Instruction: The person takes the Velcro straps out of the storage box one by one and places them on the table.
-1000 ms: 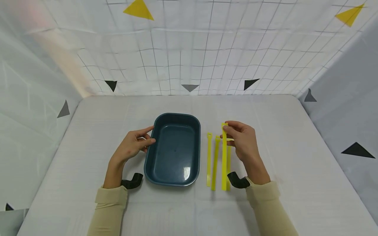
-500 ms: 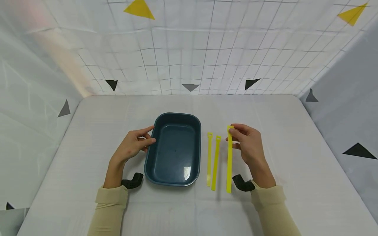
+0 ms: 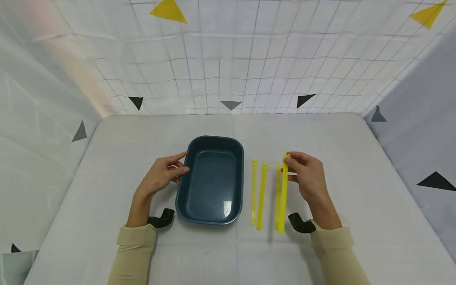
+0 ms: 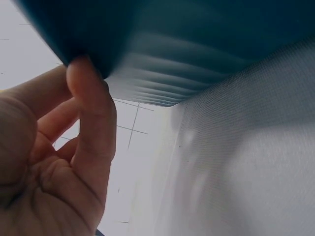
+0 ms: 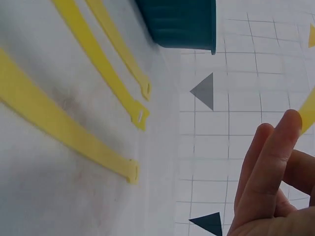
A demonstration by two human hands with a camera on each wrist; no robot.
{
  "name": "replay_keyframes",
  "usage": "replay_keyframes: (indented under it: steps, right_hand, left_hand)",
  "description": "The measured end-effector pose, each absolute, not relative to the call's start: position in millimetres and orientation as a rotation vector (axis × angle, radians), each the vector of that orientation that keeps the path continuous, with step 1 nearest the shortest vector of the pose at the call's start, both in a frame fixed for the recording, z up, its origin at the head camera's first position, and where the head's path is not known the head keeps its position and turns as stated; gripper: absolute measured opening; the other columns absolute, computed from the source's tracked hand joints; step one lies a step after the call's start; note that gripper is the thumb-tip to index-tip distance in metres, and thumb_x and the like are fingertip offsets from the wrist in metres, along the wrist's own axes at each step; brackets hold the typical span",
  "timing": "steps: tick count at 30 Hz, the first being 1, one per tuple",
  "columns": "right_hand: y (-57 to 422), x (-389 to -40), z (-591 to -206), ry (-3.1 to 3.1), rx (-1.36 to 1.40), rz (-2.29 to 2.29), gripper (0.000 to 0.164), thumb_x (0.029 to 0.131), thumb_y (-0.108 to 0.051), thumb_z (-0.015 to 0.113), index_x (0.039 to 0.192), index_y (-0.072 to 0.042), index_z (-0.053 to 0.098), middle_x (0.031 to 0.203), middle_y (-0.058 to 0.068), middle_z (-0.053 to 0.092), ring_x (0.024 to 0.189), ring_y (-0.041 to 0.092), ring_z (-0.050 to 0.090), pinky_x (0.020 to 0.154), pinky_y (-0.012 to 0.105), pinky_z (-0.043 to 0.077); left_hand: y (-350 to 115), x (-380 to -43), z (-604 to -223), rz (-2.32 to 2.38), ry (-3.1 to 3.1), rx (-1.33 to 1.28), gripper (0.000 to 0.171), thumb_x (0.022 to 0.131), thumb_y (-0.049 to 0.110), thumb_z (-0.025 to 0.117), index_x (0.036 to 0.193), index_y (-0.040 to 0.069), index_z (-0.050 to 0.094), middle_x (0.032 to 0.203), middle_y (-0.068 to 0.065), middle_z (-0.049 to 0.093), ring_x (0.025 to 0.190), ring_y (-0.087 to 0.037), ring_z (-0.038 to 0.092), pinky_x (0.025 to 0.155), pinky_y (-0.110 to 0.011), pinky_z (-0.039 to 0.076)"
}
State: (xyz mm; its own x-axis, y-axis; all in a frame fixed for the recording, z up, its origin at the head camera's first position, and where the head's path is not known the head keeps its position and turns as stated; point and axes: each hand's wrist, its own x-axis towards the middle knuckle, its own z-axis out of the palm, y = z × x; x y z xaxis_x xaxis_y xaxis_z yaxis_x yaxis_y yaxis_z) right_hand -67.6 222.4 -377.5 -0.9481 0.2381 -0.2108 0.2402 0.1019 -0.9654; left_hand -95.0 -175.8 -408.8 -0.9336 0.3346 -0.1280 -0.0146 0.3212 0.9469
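Observation:
In the head view, my left hand (image 3: 158, 174) holds the left rim of a dark teal plastic tray (image 3: 210, 222); its thumb and forefinger meet the rim in the left wrist view. My right hand (image 3: 307, 174) pinches a yellow cable strap (image 3: 283, 202) near its slotted head, between thumb and fingers. That strap runs toward my body, raised over the table. To its left lie a wide yellow strap (image 3: 278, 198), a medium one (image 3: 261, 198) and a narrower one (image 3: 253, 194), side by side. In the right wrist view only a bit of the held strap (image 5: 309, 115) shows.
The white table (image 3: 199, 257) meets a grid-patterned back sheet (image 3: 213, 71) and grey side sheets with dark triangles. A black wrist mount (image 3: 301, 224) sits by the right wrist, another black mount (image 3: 162, 219) by the left.
My right hand has moved to the right and slightly toward me with its strap, passing over the third strap, which shows to its left now. The left hand has kept its place on the tray.

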Motion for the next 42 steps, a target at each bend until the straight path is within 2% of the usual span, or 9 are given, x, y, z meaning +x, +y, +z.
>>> replay_keyframes:
  steps: [10,34,42]
  right_hand:
    - [231.3,-65.6,-381.8,2.312,0.53,-2.045,0.039,0.095,-0.018,0.069,0.125,0.005,0.06,0.092,-0.005,0.068,0.079,0.021,0.07,0.059,0.024,0.057]
    - [248.5,-61.2,-397.5,2.371,0.586,-1.947,0.038,0.096,-0.018,0.067,0.125,0.005,0.059,0.088,-0.009,0.067,0.075,0.012,0.068,0.062,0.024,0.057]
    - [249.0,-62.8,-407.1,2.434,0.601,-1.901,0.034,0.096,-0.015,0.066,0.123,0.004,0.062,0.089,-0.006,0.066,0.075,0.01,0.064,0.063,0.024,0.057]
  left_hand:
    - [-175.2,-94.6,-409.2,1.656,2.294,0.289,0.059,0.094,0.013,0.069,0.147,0.003,0.045,0.091,-0.018,0.058,0.063,-0.019,0.062,0.064,-0.037,0.057]
    - [-175.8,-94.3,-409.9,1.673,2.284,0.289,0.059,0.095,0.013,0.069,0.148,0.004,0.045,0.092,-0.018,0.058,0.064,-0.019,0.062,0.064,-0.037,0.057]
    - [-175.6,-94.2,-409.7,1.664,2.276,0.273,0.059,0.095,0.014,0.069,0.148,0.005,0.045,0.093,-0.019,0.059,0.065,-0.019,0.063,0.065,-0.034,0.057]
